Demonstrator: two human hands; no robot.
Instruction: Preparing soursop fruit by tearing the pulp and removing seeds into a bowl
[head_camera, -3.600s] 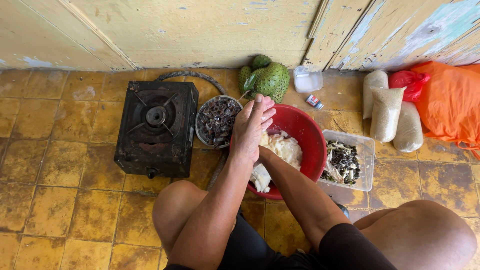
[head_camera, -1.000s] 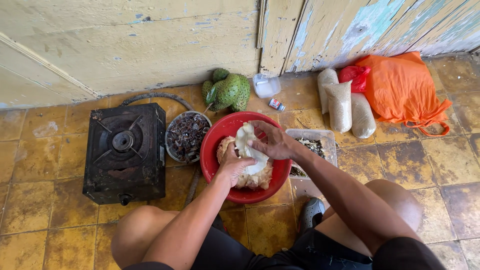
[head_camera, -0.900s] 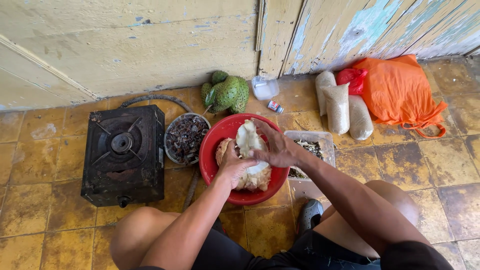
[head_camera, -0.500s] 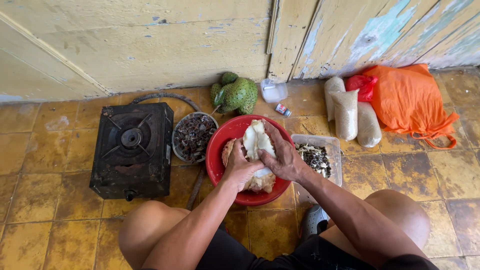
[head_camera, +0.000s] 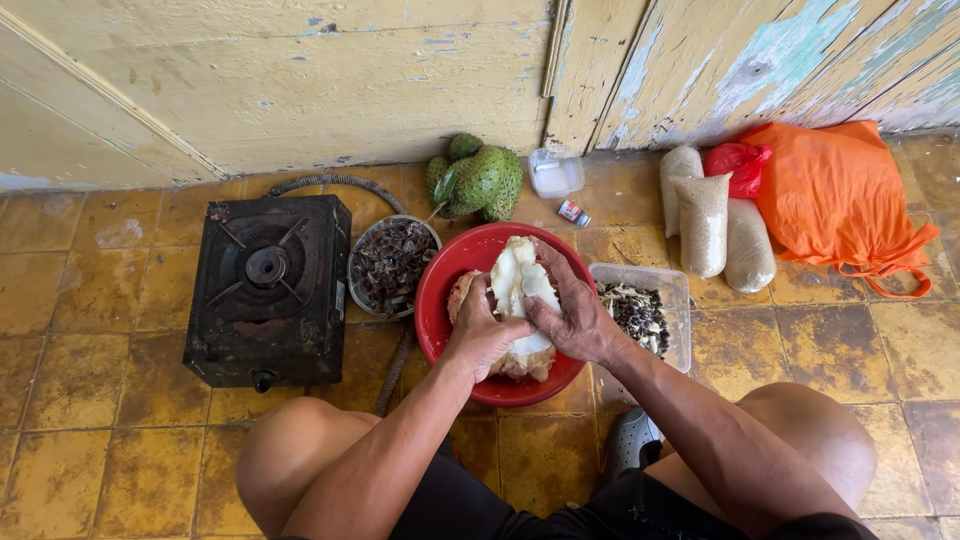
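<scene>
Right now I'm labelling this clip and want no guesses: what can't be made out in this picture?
- Head view: the bottom of the red bowl is covered by the white fruit pulp and both hands.
- The left hand and right hand hide where their fingertips grip the pulp.
- The dark bits in the round bowl and clear tub are too small to identify.
- The orange bag hides its contents.

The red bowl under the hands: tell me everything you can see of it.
The red bowl is round, smooth and plastic-looking, upright on the yellow tiled floor. It holds white fruit flesh, which the left hand and right hand grip. A dark bowl of seeds sits at one side, a clear tub at the other.
</scene>
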